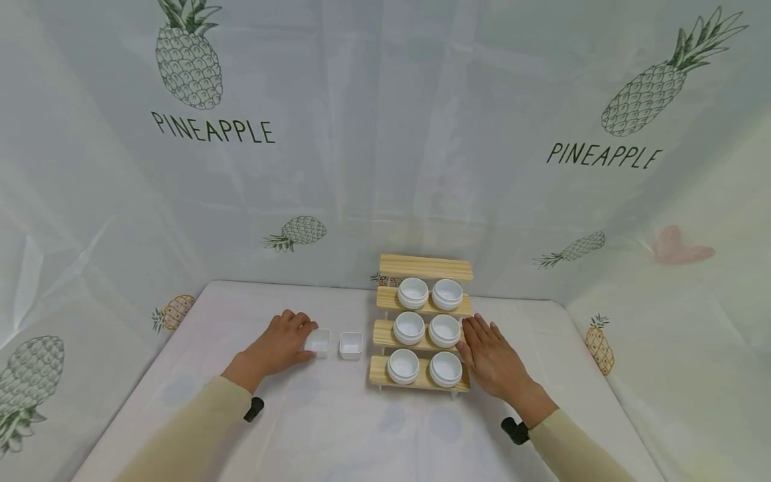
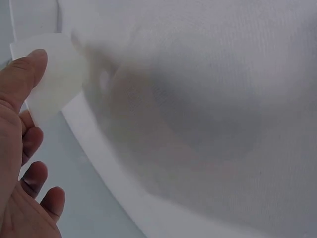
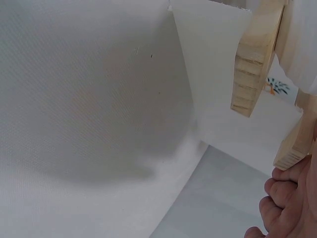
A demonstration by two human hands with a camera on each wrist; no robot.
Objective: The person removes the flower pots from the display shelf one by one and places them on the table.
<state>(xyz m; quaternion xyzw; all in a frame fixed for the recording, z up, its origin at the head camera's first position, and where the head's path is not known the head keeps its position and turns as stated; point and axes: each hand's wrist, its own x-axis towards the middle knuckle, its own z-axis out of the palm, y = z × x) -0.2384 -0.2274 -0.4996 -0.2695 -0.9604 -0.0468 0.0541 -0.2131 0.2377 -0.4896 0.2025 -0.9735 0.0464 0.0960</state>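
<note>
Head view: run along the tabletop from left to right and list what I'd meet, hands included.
Left hand → square white dish in its fingers → second square white dish → tiered wooden stand → right hand.

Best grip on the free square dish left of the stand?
Likely pinch the square dish by its front and back walls, coming from above. It sits upright, flat-sided, open on top; the other dish, in the left hand, is close on its left, the wooden stand on its right.
</note>
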